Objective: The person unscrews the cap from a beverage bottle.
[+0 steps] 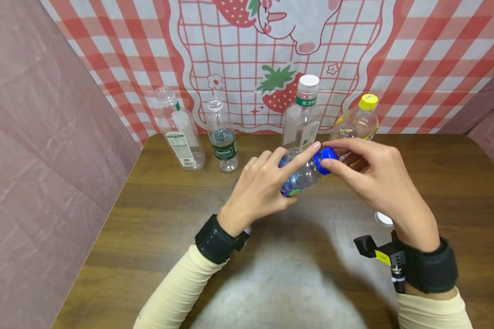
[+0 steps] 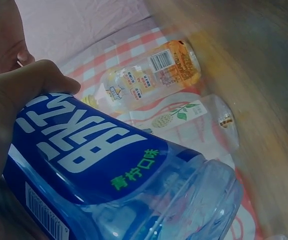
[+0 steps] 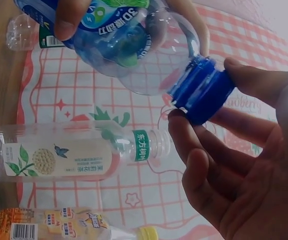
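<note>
A clear plastic bottle with a blue label (image 2: 93, 155) is held tilted above the table, its neck toward the right. My left hand (image 1: 257, 187) grips it round the label, with the index finger stretched along it toward the neck. A blue bottle cap (image 3: 204, 92) sits at the bottle's mouth; how tightly it is screwed cannot be told. My right hand (image 1: 374, 178) pinches this cap between thumb and fingers. In the right wrist view, the other right fingers curl below the cap.
Along the back stand a capless square bottle (image 1: 181, 137), a capless green-labelled bottle (image 1: 225, 148), a white-capped tea bottle (image 1: 300, 121) and a yellow-capped bottle (image 1: 360, 121). A white round lid (image 1: 383, 219) lies on the wooden table (image 1: 148, 228) near the right wrist. A checked cloth (image 1: 127, 59) hangs behind.
</note>
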A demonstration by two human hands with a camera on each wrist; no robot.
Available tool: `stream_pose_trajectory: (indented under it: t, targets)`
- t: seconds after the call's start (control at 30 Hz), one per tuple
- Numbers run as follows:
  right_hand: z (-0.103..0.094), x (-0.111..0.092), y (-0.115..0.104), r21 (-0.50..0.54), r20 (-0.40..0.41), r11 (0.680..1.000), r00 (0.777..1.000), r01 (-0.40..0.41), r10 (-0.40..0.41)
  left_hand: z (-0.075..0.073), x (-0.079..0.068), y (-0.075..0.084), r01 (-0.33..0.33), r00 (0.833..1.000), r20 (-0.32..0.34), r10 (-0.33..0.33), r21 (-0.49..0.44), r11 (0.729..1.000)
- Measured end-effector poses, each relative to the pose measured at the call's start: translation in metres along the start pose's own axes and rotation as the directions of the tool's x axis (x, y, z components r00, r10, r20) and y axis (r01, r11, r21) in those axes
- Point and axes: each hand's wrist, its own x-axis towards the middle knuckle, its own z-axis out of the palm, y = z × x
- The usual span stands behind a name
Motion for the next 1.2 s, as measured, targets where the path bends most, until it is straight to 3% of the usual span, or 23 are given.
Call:
stream_pose_trajectory:
  t: [0.2,0.4,0.67,0.8,1.2]
  targets:
    - [-0.002,0.0,0.001,0.01,0.007,0.997,0.997,0.073,-0.073,0.0,0.0,-0.001,0.0,1.0,0.003,0.0,-0.013,1.0]
    - [0.002,0.001,0.0,0.027,-0.051,0.996,0.996,0.081,-0.079,0.001,0.0,-0.001,0.001,1.0,-0.016,-0.001,0.022,1.0]
    - [0.003,0.002,-0.002,-0.003,-0.071,0.998,0.995,-0.064,0.064,-0.002,0.0,0.0,0.003,1.0,-0.014,-0.003,0.025,1.0]
    - [0.002,0.001,0.0,-0.019,-0.082,0.996,0.993,-0.089,0.087,-0.001,0.0,0.0,0.001,1.0,-0.013,0.0,0.027,1.0]
    - [-0.006,-0.003,0.003,0.0,0.023,1.0,1.0,0.011,-0.011,0.001,0.0,-0.001,-0.006,1.0,-0.012,0.006,0.016,1.0]
